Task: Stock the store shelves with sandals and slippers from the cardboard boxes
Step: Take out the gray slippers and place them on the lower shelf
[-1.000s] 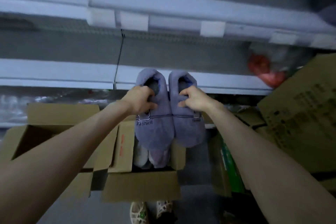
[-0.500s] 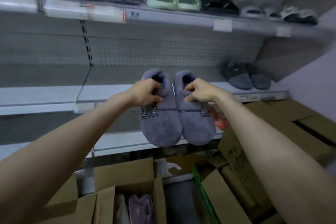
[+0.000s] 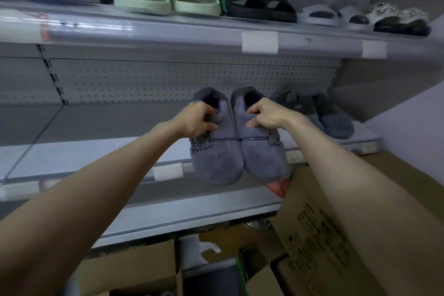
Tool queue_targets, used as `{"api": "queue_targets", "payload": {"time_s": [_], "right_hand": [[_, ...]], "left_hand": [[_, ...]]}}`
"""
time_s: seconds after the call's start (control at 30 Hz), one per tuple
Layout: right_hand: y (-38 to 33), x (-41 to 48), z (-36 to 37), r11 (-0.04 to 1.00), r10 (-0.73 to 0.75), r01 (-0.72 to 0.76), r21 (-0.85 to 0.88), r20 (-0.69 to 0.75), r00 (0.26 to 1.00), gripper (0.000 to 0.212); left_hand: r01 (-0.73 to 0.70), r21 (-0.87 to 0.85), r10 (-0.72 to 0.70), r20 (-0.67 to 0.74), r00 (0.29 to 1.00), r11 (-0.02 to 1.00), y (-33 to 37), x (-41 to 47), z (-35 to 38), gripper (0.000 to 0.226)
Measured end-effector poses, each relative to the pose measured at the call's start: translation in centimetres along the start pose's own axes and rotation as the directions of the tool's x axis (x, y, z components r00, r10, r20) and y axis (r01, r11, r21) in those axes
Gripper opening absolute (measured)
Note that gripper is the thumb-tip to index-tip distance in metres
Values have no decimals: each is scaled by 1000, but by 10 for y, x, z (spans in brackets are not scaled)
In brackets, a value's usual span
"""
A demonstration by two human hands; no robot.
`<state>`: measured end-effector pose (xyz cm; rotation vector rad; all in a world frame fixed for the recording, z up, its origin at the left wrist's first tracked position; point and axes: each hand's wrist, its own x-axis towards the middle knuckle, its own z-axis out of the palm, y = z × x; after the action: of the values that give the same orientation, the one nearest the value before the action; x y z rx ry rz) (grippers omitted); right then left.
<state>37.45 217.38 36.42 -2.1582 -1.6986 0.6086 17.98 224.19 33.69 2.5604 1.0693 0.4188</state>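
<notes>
Slippers (image 3: 223, 158), a grey-blue plush pair, hang side by side, toes down, before the middle shelf (image 3: 96, 151). The left hand (image 3: 197, 120) grips one by its collar and the right hand (image 3: 266, 115) grips the other. Right of the right hand, a darker pair (image 3: 331, 118) sits on that shelf.

Both bare arms stretch forward and upward, forearms converging. The left hand (image 3: 197, 119) grips the left slipper (image 3: 216, 161) at its collar, fingers curled over the rim. The right hand (image 3: 265, 115) grips the right slipper (image 3: 263, 158) the same way.
</notes>
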Motion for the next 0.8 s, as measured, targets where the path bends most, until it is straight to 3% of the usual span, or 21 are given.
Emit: {"api": "queue_targets", "payload": {"time_s": [0.17, 0.27, 0.8], "right_hand": [[38, 68, -15, 999, 26, -25, -25, 38, 999, 40], [55, 99, -19, 996, 58, -55, -70, 47, 997, 51], [95, 205, -23, 989, -17, 29, -144, 86, 996, 26]], "left_hand": [[64, -15, -64, 20, 998, 998, -6, 71, 28, 22], [89, -12, -88, 50, 995, 996, -10, 105, 41, 31], [131, -9, -131, 39, 991, 991, -26, 179, 73, 26]]}}
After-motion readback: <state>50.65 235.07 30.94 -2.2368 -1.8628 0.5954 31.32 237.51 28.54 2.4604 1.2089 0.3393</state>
